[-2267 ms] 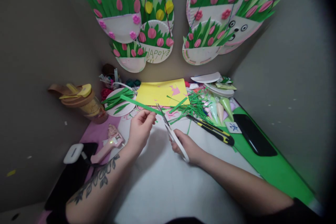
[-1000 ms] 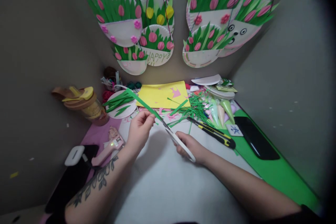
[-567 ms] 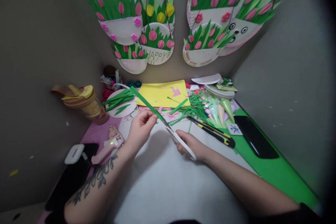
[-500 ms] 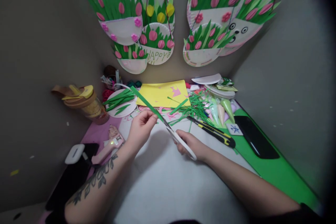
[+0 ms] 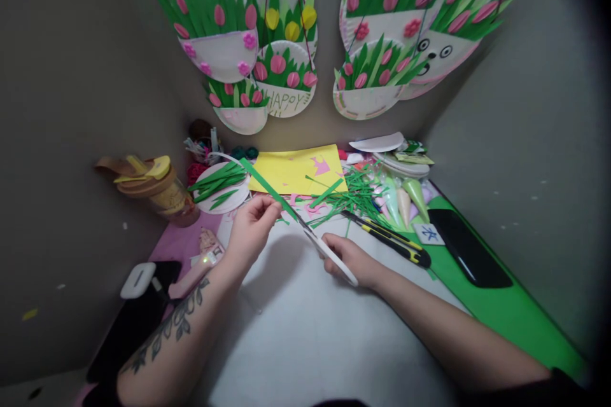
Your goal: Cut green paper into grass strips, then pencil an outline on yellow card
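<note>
My left hand (image 5: 255,222) pinches a long green paper strip (image 5: 267,186) between thumb and fingers. The strip slants from the upper left down toward the middle of the table. My right hand (image 5: 348,259) is closed around the white handle of a pair of scissors (image 5: 334,257), whose blades reach up-left to the strip's lower end. Whether the blades are parted there is too small to tell. Beyond my left hand, a white paper plate (image 5: 235,205) carries several green paper leaves (image 5: 214,181). Green paper scraps (image 5: 358,194) lie heaped past my right hand.
A yellow sheet (image 5: 281,168) lies at the back. Right of my hand are a box cutter (image 5: 391,241) and a black phone-like slab (image 5: 470,248). At left stand a pink glue gun (image 5: 195,273) and a lidded cup (image 5: 165,197). Decorated paper-plate baskets (image 5: 219,57) hang on the wall.
My left hand has shifted slightly left and up along the strip. The scissors stay at the strip's lower end, with little visible movement of my right hand.
</note>
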`<state>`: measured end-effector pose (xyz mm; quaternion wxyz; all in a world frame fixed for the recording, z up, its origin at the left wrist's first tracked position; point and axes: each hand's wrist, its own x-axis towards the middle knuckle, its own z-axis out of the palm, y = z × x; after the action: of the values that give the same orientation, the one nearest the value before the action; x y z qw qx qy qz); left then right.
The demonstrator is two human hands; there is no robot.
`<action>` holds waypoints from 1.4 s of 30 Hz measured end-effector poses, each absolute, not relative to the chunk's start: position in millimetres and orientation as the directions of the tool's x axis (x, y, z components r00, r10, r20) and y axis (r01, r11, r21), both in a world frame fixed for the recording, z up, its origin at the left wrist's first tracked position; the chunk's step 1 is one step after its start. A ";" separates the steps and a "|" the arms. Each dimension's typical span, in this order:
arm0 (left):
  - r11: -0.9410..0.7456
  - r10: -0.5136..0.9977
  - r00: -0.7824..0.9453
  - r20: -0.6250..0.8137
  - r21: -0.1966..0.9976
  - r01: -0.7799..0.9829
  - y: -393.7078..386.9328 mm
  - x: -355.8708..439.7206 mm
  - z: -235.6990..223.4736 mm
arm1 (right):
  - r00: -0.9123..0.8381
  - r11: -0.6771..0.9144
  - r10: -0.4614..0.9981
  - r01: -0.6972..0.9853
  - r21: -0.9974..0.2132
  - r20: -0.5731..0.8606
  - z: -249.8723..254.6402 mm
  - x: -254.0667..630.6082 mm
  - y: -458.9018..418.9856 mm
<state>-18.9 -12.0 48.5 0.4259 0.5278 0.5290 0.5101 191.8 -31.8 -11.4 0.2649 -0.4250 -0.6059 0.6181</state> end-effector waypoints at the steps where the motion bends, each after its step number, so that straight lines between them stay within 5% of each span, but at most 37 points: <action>1: -0.082 0.992 -0.089 0.093 0.989 0.122 -11.9 -18.9 48.5 | -0.503 -0.125 0.839 0.192 -0.973 -0.207 -11.4 191.8 -31.6; 42: -0.190 0.977 -0.054 0.205 0.961 0.203 -16.4 -14.5 40.9 | -0.536 -0.142 0.813 0.194 -0.971 -0.226 -14.4 192.4 -31.0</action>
<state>-14.5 -16.4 40.9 0.3769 0.5754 0.5128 0.5138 192.4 -31.0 -14.4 0.2452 -0.4143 -0.6075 0.6318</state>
